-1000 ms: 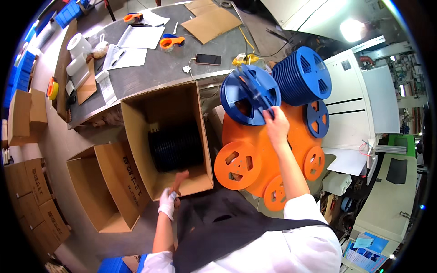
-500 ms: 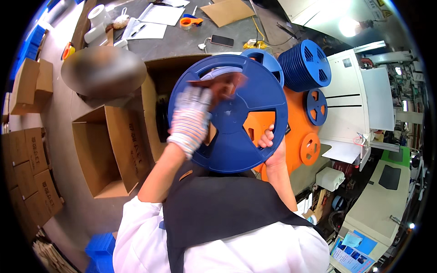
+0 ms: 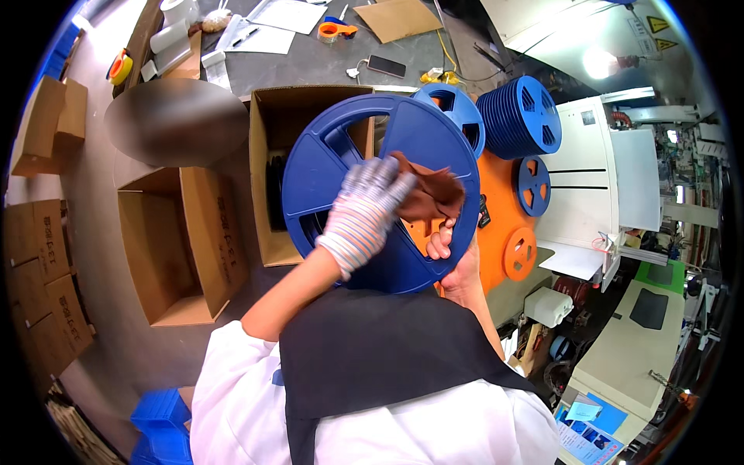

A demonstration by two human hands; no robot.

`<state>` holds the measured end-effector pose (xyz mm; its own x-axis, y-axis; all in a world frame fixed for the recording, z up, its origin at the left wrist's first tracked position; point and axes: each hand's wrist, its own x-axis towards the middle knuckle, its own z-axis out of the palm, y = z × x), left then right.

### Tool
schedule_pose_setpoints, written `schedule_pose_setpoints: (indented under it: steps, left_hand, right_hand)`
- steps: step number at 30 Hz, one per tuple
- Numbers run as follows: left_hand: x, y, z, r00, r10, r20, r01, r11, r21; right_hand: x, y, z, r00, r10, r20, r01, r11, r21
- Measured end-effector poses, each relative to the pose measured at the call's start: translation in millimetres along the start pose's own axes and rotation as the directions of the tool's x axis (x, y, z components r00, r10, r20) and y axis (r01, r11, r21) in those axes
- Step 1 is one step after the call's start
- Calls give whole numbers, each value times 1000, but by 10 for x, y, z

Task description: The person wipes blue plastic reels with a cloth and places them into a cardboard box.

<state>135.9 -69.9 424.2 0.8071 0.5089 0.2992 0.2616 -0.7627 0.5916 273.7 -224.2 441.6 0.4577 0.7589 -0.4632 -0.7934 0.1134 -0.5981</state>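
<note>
A large dark blue plastic reel (image 3: 314, 174) with wedge-shaped openings stands tilted in front of my body. My left hand (image 3: 364, 209), in a striped knit glove, presses a crumpled brown cloth (image 3: 432, 192) against the right part of its face. Bare fingers of my right hand (image 3: 457, 260) grip the reel at its lower right, with fingertips showing through an opening. Behind the reel is an open cardboard box (image 3: 271, 112), partly covered by it, with dark reels (image 3: 277, 186) inside.
To the right, an orange surface (image 3: 496, 182) bears a stack of blue reels (image 3: 518, 116), a single blue reel (image 3: 523, 186) and an orange reel (image 3: 520, 254). Another open box (image 3: 213, 240) stands left. The grey table (image 3: 310, 66) beyond holds a tape dispenser (image 3: 333, 31) and phone (image 3: 386, 66).
My gloved left hand has carried the cloth rightward and down across the reel's face. The reel's openings sit in different places, so it has turned somewhat. My right hand still grips its lower right.
</note>
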Motion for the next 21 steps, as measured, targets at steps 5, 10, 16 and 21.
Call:
schedule_pose_setpoints:
  steps: [5, 10, 16, 21]
  left_hand:
    - [-487, -857, -18, 857, -507, 90, 512, 858, -45]
    - [-516, -293, 120, 983, -147, 107, 151, 988, -36]
    - [181, -352, 91, 988, -139, -66, 139, 990, 4]
    - [409, -373, 123, 991, -130, -27, 131, 990, 52]
  right_hand:
    - [-52, -88, 5, 997, -54, -59, 53, 999, -9]
    - [34, -4, 7, 997, -67, -26, 67, 998, 6]
    - [19, 53, 152, 1000, -8, -8, 8, 997, -82]
    - [-41, 113, 275, 999, -12, -43, 8, 996, -93]
